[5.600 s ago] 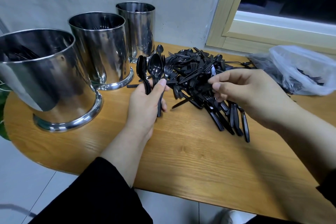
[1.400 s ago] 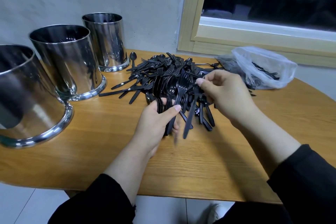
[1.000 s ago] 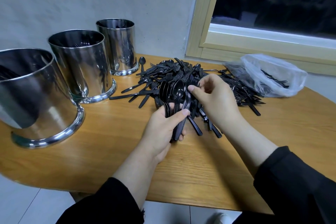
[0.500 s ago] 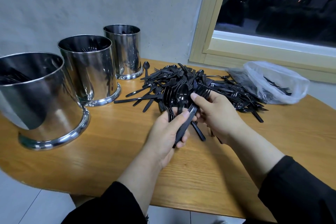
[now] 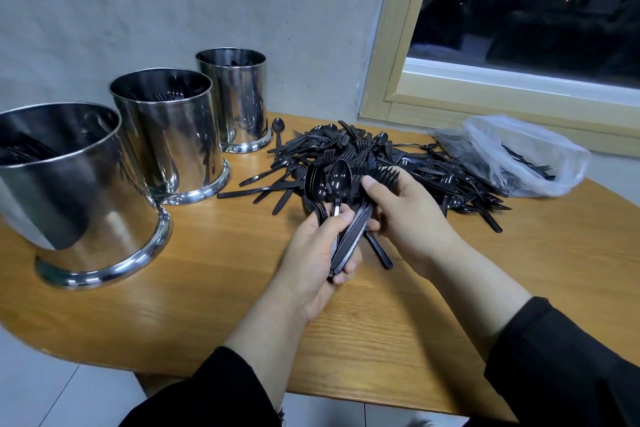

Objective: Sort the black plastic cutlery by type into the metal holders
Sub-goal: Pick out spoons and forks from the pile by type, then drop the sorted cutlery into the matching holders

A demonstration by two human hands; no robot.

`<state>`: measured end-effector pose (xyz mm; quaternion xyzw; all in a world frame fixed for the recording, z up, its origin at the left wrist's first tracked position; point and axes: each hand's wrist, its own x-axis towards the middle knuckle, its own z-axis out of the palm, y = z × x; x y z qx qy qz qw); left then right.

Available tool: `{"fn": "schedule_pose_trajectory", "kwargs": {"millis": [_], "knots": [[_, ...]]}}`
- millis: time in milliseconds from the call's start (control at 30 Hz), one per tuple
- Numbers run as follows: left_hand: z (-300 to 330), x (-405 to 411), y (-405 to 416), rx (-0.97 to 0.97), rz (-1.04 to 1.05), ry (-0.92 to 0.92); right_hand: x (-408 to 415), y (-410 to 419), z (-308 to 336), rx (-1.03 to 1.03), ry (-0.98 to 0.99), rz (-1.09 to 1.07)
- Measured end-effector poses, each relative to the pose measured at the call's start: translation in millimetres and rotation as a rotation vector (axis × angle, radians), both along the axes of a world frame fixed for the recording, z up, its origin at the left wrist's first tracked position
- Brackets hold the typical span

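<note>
My left hand (image 5: 313, 258) grips a bunch of black plastic spoons (image 5: 330, 184) by their handles, bowls pointing up. My right hand (image 5: 403, 215) pinches black forks (image 5: 386, 173) whose handles slant down into the left hand's bunch. Behind both hands lies a pile of mixed black cutlery (image 5: 398, 158) on the wooden table (image 5: 214, 274). Three metal holders stand in a row at the left: a large near one (image 5: 69, 191), a middle one (image 5: 169, 135) with fork tines showing inside, and a small far one (image 5: 235, 97).
A clear plastic bag (image 5: 516, 156) with more black cutlery lies at the back right, under the window frame (image 5: 391, 45). A single spoon (image 5: 278, 126) lies beside the small holder. The table's rounded front edge runs close to my sleeves.
My right hand has brought forks from the pile against the bunch in my left hand. The left hand keeps its grip on the spoons.
</note>
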<state>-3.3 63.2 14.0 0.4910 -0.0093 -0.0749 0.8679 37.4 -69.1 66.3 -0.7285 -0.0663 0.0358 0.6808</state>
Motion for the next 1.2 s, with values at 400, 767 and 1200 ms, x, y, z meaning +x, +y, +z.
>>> {"fn": "schedule_pose_trajectory", "kwargs": {"millis": [400,767,1200], "knots": [[4.0,-0.9,-1.8,0.043,0.043,0.009,-0.7,3.7,1.4,0.027,0.067,0.065],[28.7,-0.4,15.3,0.281,0.247,-0.042,-0.7,-13.6,42.5,-0.405,-0.285,-0.183],[151.4,25.4,95.5,0.432,0.533,-0.175,37.8,51.5,128.0,-0.188,-0.383,-0.179]]}}
